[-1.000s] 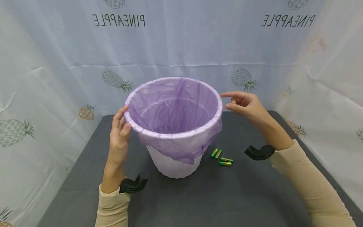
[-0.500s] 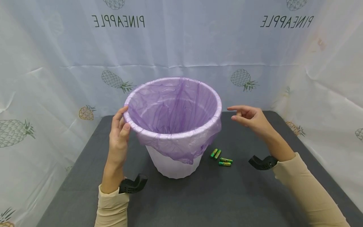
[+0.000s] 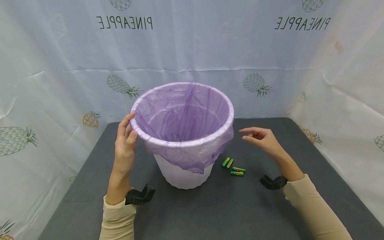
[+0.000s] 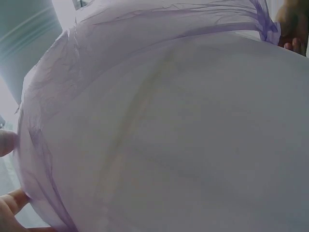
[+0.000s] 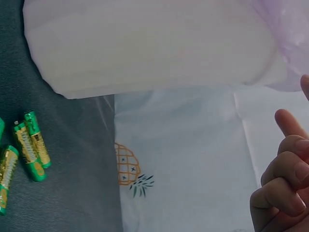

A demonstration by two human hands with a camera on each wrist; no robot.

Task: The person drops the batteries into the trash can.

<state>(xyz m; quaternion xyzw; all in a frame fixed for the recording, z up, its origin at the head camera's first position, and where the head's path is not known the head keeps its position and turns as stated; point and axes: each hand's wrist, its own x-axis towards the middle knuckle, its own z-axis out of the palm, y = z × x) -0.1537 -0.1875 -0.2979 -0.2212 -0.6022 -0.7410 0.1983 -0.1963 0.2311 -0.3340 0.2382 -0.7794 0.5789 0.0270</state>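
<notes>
A white trash bin (image 3: 183, 176) stands on the dark table, lined with a purple trash bag (image 3: 180, 160) folded over its rim. My left hand (image 3: 124, 146) rests against the left side of the rim, fingertips and thumb touching the bag from outside. In the left wrist view, those fingertips (image 4: 14, 202) appear at the lower left edge. To the right of the bin, my right hand (image 3: 261, 140) hangs in the air and holds nothing; its index finger points out while the others are curled. Below it lie several green batteries (image 3: 237, 169) on the table.
The dark grey table (image 3: 192, 216) carries the bin and batteries. A white curtain (image 3: 192, 43) with pineapple prints encloses the back and sides. Each wrist wears a black camera mount, such as the right mount (image 3: 273, 182).
My right hand has come away from the bin's right rim and moved down toward the batteries, its fingers drawing closer to the thumb. My left hand has stayed at the rim.
</notes>
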